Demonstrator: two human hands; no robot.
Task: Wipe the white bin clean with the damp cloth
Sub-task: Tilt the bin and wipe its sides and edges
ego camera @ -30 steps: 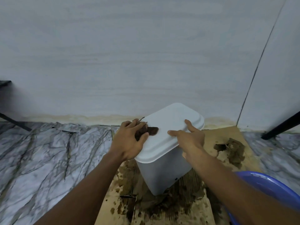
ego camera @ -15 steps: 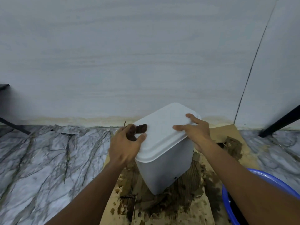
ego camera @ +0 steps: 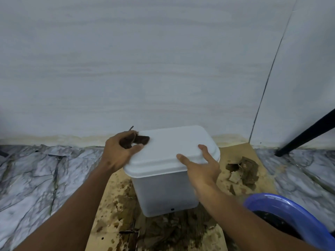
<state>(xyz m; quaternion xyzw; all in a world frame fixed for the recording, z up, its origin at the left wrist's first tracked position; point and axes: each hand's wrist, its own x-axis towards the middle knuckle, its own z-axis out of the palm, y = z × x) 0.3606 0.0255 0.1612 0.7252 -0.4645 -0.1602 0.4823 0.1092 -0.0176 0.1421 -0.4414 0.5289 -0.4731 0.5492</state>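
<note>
Both hands work the bin (ego camera: 168,180): left (ego camera: 118,151) clenched on the cloth (ego camera: 139,140) at the lid's far corner, right (ego camera: 201,168) splayed, bracing the near edge; next, I'd judge, a sweep rightward.

Most of the brown cloth (ego camera: 136,141) bunched out of sight inside the left hand (ego camera: 118,153), blue basin (ego camera: 293,220) right of the white bin (ego camera: 168,178) cropped by the frame, its dark contents indistinct

Dim, cool, even indoor light, no glare, faint soft shadows, slight overall softness, motion blur on left hand (ego camera: 117,153), wide-angle bending of wall seam (ego camera: 268,78) at right edge
</note>
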